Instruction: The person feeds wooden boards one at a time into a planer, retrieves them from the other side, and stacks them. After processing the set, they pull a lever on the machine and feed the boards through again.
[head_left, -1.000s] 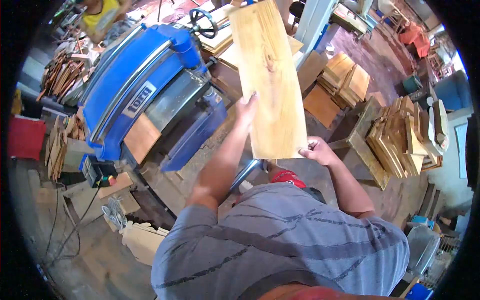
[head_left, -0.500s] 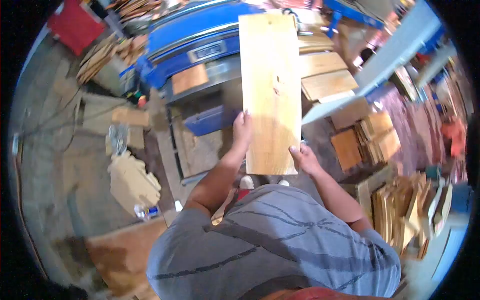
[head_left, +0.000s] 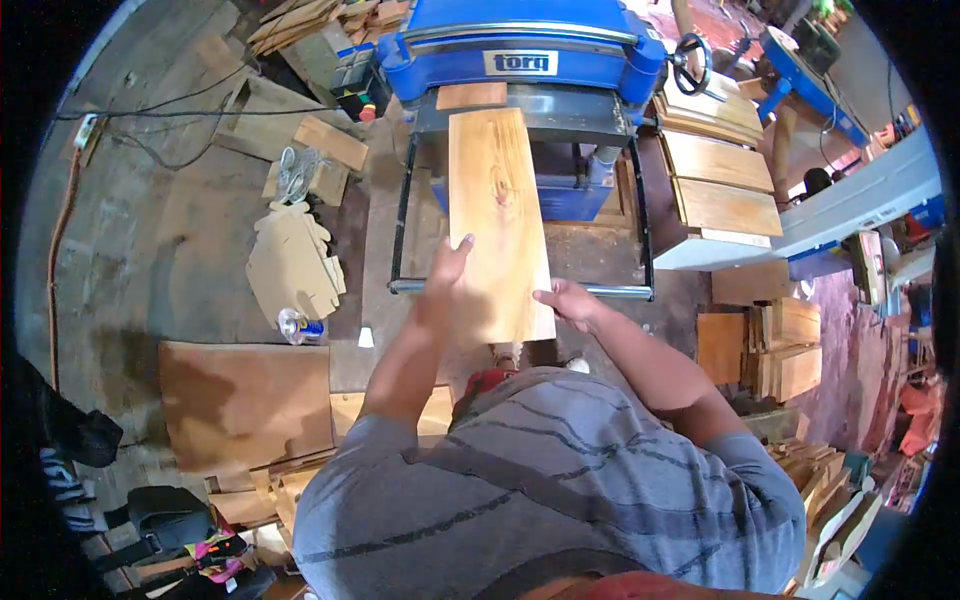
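Note:
Both hands hold a long, pale wooden board (head_left: 497, 225) with a dark knot near its middle. My left hand (head_left: 450, 262) grips its left edge, thumb on top. On the right edge, closer to my body, my right hand (head_left: 568, 303) has its thumb over the face and its fingers tucked underneath, hidden. The board's far end overlaps the front of the dark metal bed (head_left: 570, 103) of a blue planer (head_left: 440, 68) marked "torq". A short piece of wood (head_left: 465, 96) lies on that bed, just beyond the board's far left corner.
A metal bar frame (head_left: 620, 292) juts from the planer toward me. Planks (head_left: 725, 205) are stacked to the right, with cut pieces (head_left: 795, 345) below them. Flattened cardboard (head_left: 290, 265), a can (head_left: 292, 325) and a brown sheet (head_left: 245, 400) lie on the left floor.
My view has swung right, bringing the planer to the centre. The board, still in both hands, now appears lower and further left, its far end at the planer's bed.

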